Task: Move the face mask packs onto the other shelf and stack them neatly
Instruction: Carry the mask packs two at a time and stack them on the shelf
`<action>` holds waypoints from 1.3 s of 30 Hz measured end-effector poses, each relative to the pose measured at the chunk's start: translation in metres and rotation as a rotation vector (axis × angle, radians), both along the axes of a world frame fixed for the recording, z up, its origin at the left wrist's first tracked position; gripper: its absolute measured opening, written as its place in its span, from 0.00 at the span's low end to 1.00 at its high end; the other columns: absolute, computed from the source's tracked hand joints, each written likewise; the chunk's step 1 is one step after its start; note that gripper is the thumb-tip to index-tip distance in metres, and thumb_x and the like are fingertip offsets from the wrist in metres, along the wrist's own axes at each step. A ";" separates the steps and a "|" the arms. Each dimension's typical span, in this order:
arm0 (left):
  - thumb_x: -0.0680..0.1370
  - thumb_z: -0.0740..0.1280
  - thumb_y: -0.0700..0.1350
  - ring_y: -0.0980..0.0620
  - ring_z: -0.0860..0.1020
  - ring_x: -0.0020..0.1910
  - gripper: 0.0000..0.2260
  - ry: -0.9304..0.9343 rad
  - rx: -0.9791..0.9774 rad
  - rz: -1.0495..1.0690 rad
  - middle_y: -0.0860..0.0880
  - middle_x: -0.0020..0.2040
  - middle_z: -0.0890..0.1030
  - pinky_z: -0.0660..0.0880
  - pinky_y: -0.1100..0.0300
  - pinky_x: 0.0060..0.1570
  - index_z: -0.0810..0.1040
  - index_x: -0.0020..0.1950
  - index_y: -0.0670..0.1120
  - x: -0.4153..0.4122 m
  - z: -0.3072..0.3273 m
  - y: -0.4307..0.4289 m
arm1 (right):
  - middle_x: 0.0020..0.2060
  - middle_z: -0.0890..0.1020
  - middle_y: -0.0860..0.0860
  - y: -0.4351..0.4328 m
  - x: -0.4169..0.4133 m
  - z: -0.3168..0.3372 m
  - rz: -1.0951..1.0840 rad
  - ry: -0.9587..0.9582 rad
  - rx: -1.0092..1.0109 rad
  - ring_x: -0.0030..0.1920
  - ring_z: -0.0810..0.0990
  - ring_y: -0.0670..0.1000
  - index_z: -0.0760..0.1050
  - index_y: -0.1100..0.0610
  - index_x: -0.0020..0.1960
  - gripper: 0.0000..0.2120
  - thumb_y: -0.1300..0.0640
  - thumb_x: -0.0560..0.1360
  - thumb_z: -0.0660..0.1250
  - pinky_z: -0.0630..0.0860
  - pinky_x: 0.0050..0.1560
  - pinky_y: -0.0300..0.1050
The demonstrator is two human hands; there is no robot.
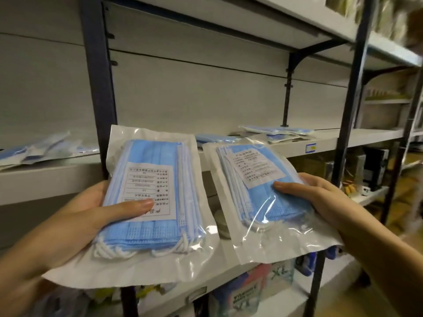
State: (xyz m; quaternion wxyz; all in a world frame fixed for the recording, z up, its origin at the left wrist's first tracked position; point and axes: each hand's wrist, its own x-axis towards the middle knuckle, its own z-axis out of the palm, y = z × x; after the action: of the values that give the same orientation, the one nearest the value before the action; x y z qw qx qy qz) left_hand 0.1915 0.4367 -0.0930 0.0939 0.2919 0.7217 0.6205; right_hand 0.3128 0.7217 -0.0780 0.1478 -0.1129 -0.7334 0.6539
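A: How far is the work, by your judgement?

B: Somewhere in the middle, I think. The person holds two packs in the air in front of the shelving. The left hand (75, 216) grasps the left pack (151, 197), with the thumb pressed on its white label and the other fingers hidden under it. The right hand (320, 197) grasps the right pack (263, 195) in the same manner, thumb on top near the label.

A: So both hands are closed on something?

B: Yes, each one is clenched on its own pack. The two packs are apart, side by side, and neither touches a shelf.

A: And the rest of the packs?

B: Some lie on the right shelf (343, 139), behind the right pack: a few packs (277, 131) in a loose, flat heap. More of them (36, 149) lie on the left shelf (45, 177), on the other side of the dark post (98, 83). They are blurred, and I cannot count them.

A: Which shelf is the goal?

B: That I cannot tell from here. Both heaps look untidy, not one neat stack.

A: Then what is left?

B: To put these two packs down, to bring over the remaining ones, and to make the edges even. The stacking seems to me not yet done.
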 end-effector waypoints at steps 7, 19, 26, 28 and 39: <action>0.36 0.81 0.54 0.46 0.85 0.39 0.35 -0.083 0.059 -0.132 0.44 0.43 0.86 0.79 0.61 0.29 0.85 0.41 0.47 -0.013 0.008 0.087 | 0.29 0.85 0.53 0.077 0.002 -0.003 -0.096 0.005 -0.026 0.26 0.83 0.50 0.75 0.58 0.48 0.21 0.53 0.57 0.70 0.79 0.24 0.39; 0.34 0.80 0.55 0.50 0.85 0.36 0.30 -0.032 0.073 -0.212 0.48 0.40 0.87 0.78 0.64 0.27 0.86 0.35 0.53 -0.081 0.030 0.237 | 0.43 0.84 0.57 0.215 -0.045 0.009 -0.241 -0.031 0.044 0.32 0.85 0.53 0.74 0.58 0.55 0.29 0.49 0.56 0.71 0.78 0.27 0.40; 0.41 0.80 0.58 0.55 0.85 0.38 0.30 0.083 0.061 -0.111 0.53 0.40 0.87 0.78 0.66 0.28 0.85 0.42 0.53 -0.121 0.030 0.298 | 0.29 0.84 0.54 0.292 -0.073 0.032 -0.254 0.005 0.062 0.22 0.81 0.48 0.74 0.59 0.50 0.22 0.49 0.60 0.68 0.75 0.20 0.35; 0.41 0.80 0.57 0.54 0.85 0.37 0.34 0.091 0.044 -0.071 0.52 0.40 0.87 0.78 0.65 0.28 0.82 0.46 0.52 -0.130 0.030 0.312 | 0.27 0.83 0.55 0.311 -0.087 0.036 -0.254 -0.008 0.050 0.20 0.79 0.47 0.73 0.58 0.47 0.16 0.48 0.65 0.67 0.73 0.18 0.34; 0.67 0.73 0.57 0.49 0.83 0.51 0.19 0.197 -0.139 0.302 0.50 0.52 0.85 0.77 0.44 0.56 0.79 0.55 0.55 -0.180 0.031 0.379 | 0.24 0.82 0.52 0.438 -0.184 0.065 -0.182 0.015 0.027 0.18 0.79 0.48 0.71 0.56 0.48 0.13 0.47 0.72 0.66 0.76 0.19 0.37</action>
State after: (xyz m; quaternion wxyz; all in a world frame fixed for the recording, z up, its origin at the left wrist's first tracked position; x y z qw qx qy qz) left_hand 0.0116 0.8160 -0.0619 -0.0512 0.2324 0.8042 0.5446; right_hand 0.1284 1.1592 -0.0131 0.2135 -0.1722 -0.7276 0.6288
